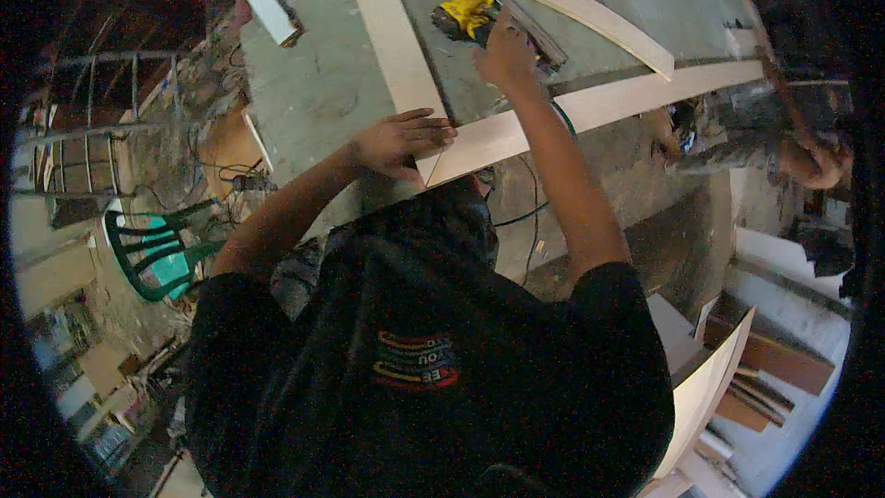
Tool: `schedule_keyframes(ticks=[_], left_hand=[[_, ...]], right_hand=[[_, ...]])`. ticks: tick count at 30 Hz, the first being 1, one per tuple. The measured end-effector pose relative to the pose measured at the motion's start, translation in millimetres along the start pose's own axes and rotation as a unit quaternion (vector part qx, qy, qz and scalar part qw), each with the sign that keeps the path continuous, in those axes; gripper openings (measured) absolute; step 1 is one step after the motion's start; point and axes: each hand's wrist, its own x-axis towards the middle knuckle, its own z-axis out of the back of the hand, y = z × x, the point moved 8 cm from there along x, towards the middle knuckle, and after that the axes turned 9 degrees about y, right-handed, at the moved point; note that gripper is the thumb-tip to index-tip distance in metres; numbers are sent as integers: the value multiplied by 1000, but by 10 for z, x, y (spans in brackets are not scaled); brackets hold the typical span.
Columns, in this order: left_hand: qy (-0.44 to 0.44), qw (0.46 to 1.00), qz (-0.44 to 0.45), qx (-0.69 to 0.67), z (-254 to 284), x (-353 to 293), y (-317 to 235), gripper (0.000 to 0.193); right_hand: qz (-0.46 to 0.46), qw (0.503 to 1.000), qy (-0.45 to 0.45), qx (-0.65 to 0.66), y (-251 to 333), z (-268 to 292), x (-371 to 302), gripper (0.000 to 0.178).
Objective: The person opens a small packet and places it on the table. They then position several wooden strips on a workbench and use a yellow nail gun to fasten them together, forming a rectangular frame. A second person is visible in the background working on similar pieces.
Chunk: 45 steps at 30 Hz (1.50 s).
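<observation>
Two pale wooden strips meet at a mitred corner near the table's front edge. One strip [392,28] runs away from me, the other strip [627,97] off to the right. My left hand [406,143] lies flat over the joint, fingers stretched out and pointing right. Farther off and to the right, my right hand [509,57] is on a yellow and black nail gun [470,14], its fingers around the handle part. The hand partly covers the tool, which rests on the tabletop.
The greyish-green table [313,92] also bears a curved pale strip [581,14] and a short white piece [264,2]. A dark green hose [564,118] passes under my right forearm. At the left stands a green plastic chair [152,254]. Boards [774,350] lean at the lower right.
</observation>
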Motion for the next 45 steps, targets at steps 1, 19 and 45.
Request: schedule_keyframes(ticks=[1,19,45], left_hand=[[-6,1000,4,-10,-2,-15,-17,85],[-71,992,81,-63,-124,-72,-2,92],[-137,905,370,-161,-251,-174,-220,66]], right_hand=[[-25,998,50,26,-30,-74,127,104],[-15,911,34,410,-627,825,-169,25],[-231,545,205,779,-484,-637,-2705,69]])
